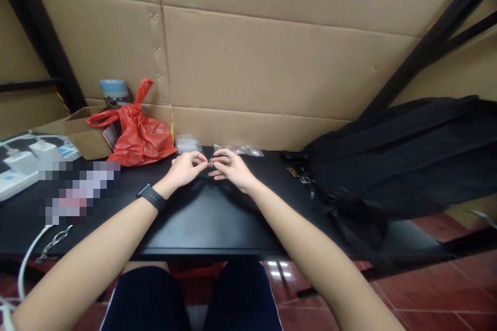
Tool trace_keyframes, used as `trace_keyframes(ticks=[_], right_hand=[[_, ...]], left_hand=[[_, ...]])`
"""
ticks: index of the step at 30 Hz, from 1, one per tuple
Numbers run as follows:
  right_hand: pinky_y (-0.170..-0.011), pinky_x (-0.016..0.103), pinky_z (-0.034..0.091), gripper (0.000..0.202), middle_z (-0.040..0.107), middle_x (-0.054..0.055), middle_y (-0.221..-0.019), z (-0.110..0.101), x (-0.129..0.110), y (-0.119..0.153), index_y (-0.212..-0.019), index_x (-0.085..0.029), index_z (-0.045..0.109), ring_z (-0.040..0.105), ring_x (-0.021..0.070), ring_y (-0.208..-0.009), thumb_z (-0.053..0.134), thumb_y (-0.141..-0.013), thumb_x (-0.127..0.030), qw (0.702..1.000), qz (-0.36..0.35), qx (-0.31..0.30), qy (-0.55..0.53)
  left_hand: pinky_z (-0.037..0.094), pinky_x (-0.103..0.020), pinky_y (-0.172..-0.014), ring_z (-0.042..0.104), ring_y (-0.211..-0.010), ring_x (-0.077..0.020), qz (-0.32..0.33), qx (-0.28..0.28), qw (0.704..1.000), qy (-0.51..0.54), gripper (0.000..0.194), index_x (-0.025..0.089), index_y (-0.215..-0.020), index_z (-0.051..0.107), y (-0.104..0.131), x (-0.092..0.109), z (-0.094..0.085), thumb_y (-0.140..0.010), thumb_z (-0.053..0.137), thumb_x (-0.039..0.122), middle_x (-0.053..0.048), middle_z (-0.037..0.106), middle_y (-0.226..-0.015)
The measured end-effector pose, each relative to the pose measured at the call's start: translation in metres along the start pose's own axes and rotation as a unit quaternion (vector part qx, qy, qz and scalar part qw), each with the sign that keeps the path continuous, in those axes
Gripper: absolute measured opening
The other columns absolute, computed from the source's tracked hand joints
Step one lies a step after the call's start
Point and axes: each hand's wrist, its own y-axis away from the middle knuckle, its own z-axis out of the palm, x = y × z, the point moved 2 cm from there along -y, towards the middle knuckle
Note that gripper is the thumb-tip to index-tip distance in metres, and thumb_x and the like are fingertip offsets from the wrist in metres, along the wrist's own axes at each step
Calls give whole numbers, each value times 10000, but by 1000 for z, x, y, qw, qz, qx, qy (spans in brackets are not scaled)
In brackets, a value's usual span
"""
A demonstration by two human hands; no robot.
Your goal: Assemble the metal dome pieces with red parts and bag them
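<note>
Above the black desk (229,225), my two hands meet fingertip to fingertip. A small, dark, thin-edged thing (210,164), perhaps round, shows between them; its kind is too small to tell. My right hand (235,170) is closed on it, with thumb and fingers on its side. Thumb and forefinger of my left hand (188,168) are pinched together at its left edge; what lies between those tips is hidden. Just behind the hands lie clear plastic packets (188,144) on the left and a row of small clear bags (238,150) with tiny items.
At the left stand a knotted red plastic bag (142,137), an open cardboard box (87,134), a blue-lidded bottle (114,89) and a power strip (19,178) with plugs. A black backpack (407,155) fills the right. Cardboard (264,62) walls the back.
</note>
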Motion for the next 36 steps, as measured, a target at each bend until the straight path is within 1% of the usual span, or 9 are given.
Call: trace_keyframes(ticks=[4, 12, 15, 22, 25, 27, 31, 33, 36], right_hand=[[-635, 273, 625, 345, 656, 52, -1144, 1, -2, 2, -1170, -255, 567, 741, 134, -705, 667, -844, -209, 1000, 18, 2, -19], [-639, 244, 616, 270, 710, 58, -1046, 5, 2, -1, -1124, -214, 683, 742, 146, -760, 679, -855, -197, 997, 16, 35, -68], [-663, 248, 618, 301, 738, 63, -1017, 6, 2, 0, -1152, -214, 698, 733, 143, -781, 705, -852, -242, 995, 22, 37, -87], [-708, 295, 630, 428, 734, 67, -1082, 5, 7, -2, -1136, -218, 719, 719, 150, -811, 812, -744, -361, 995, -13, 53, -84], [-752, 326, 623, 451, 739, 70, -1075, 2, 11, -5, -1161, -215, 713, 725, 167, -823, 803, -743, -361, 998, -31, 45, -29], [-795, 357, 609, 402, 748, 75, -1059, -1, 11, -6, -1139, -208, 730, 727, 186, -839, 777, -764, -341, 997, -65, 23, 44], [-886, 366, 556, 199, 744, 82, -1090, -6, 1, -6, -995, -222, 790, 707, 214, -966, 688, -834, -282, 959, -169, -26, 228], [-840, 332, 555, 182, 737, 81, -1102, -6, -4, -4, -971, -235, 798, 702, 203, -956, 663, -853, -262, 938, -194, -40, 284], [-747, 288, 547, 193, 733, 80, -1096, -4, -7, -1, -987, -232, 792, 696, 190, -929, 640, -870, -248, 926, -206, -47, 313]], left_hand=[[508, -362, -901, 720, -932, -241, -15, 3, 1000, 13, 187, 239, -848, 701, 0, -2, 2, -789, 662, 412, -22, 774, -908], [502, -356, -918, 714, -971, -247, -34, 31, 999, 21, 170, 241, -854, 698, 0, 0, 2, -795, 654, 394, -25, 777, -924], [483, -372, -938, 708, -985, -250, -38, 32, 999, 21, 175, 235, -866, 694, 0, 2, 1, -808, 651, 394, -28, 777, -938], [452, -377, -936, 708, -953, -233, -40, 32, 999, 0, 161, 236, -903, 691, 1, 8, 0, -843, 623, 369, -22, 777, -933], [415, -394, -957, 703, -956, -228, -34, 23, 998, -37, 154, 248, -914, 700, 2, 9, -2, -844, 625, 363, -10, 778, -939], [377, -416, -979, 694, -977, -234, -25, 11, 997, -74, 154, 263, -918, 715, 2, 8, -4, -839, 638, 371, 1, 777, -957], [328, -446, -973, 680, -977, -257, 3, -44, 987, -152, 147, 295, -889, 748, 2, 3, -5, -819, 668, 396, 10, 779, -930], [328, -440, -949, 676, -963, -266, 9, -69, 981, -184, 152, 308, -885, 761, 1, 0, -6, -802, 687, 411, 6, 779, -906], [341, -406, -906, 671, -950, -264, 3, -85, 976, -199, 190, 319, -904, 773, 0, -1, -8, -785, 700, 448, -1, 778, -912]])
